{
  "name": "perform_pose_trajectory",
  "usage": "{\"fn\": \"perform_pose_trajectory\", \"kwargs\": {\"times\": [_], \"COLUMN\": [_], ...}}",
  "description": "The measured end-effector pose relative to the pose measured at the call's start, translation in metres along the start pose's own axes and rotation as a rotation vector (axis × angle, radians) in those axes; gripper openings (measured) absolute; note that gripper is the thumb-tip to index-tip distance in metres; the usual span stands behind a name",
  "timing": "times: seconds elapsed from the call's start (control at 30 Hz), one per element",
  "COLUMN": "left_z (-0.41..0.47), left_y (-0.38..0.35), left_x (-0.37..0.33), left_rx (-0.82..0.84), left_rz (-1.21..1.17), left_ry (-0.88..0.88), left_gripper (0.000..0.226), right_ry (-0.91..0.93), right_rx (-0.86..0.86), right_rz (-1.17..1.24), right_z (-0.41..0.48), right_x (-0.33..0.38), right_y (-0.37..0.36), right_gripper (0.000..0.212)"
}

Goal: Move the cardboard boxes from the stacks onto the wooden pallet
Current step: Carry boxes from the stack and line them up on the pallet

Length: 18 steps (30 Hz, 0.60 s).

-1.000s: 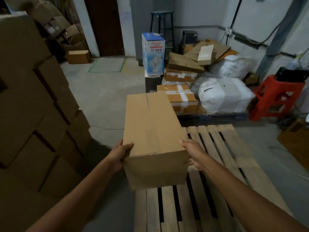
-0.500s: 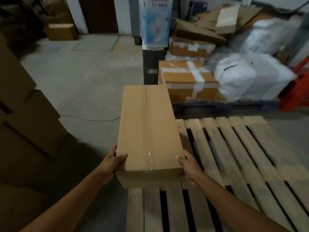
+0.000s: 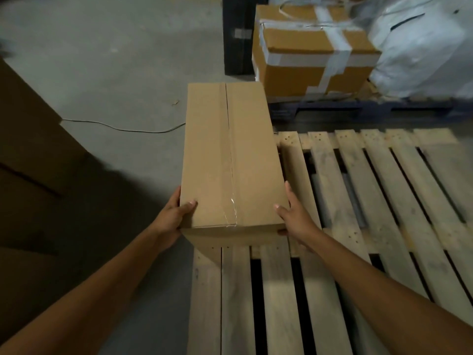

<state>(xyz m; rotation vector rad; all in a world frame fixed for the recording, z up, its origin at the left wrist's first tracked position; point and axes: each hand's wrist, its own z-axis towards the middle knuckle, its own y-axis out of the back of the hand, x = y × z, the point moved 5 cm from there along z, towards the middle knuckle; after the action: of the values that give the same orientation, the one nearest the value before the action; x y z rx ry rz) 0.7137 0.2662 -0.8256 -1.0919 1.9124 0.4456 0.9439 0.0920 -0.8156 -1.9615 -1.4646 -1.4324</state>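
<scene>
Cardboard box is sitting lengthwise along the left edge of the wooden pallet, its taped seam running away from me. Its near bottom edge is meeting the slats, though I cannot tell whether the full weight is down yet. I am squeezing it between both hands at the near end, because a box this long is easiest to steer from the end closest to my body. My left hand is wrapping the near left corner, thumb lying over the top and the other fingers hidden down the side. My right hand is mirroring it, thumb hooking the top edge, forefinger stretching along the right wall and a lower finger curling onto the near face. So both are pressing inward and clamping it, not lifting from below, which in my judgement suits setting it down and nudging it square. I am lining it up flush with the pallet's outer edge, probably so the remaining slats to the right are staying free for more boxes. The stack I am drawing from is looming in shadow on my left, and a taped box with a white sack is resting on another pallet well beyond.
</scene>
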Motion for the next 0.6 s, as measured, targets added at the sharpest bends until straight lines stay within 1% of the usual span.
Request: {"fn": "perform_pose_trajectory", "kwargs": {"times": [0.23, 0.47, 0.6], "left_z": [0.012, 0.015, 0.015], "left_y": [0.003, 0.009, 0.010], "left_x": [-0.006, -0.003, -0.007], "left_rx": [0.031, 0.057, 0.068], "left_rz": [0.006, 0.030, 0.084], "left_ry": [0.007, -0.025, -0.042], "left_gripper": [0.050, 0.052, 0.053], "right_ry": [0.001, -0.024, -0.063], "right_rx": [-0.015, 0.040, 0.047], "right_rz": [-0.071, -0.083, -0.087], "right_z": [0.009, 0.005, 0.004], "right_x": [0.009, 0.005, 0.006], "right_y": [-0.003, -0.002, -0.007], "right_gripper": [0.074, 0.072, 0.079]}}
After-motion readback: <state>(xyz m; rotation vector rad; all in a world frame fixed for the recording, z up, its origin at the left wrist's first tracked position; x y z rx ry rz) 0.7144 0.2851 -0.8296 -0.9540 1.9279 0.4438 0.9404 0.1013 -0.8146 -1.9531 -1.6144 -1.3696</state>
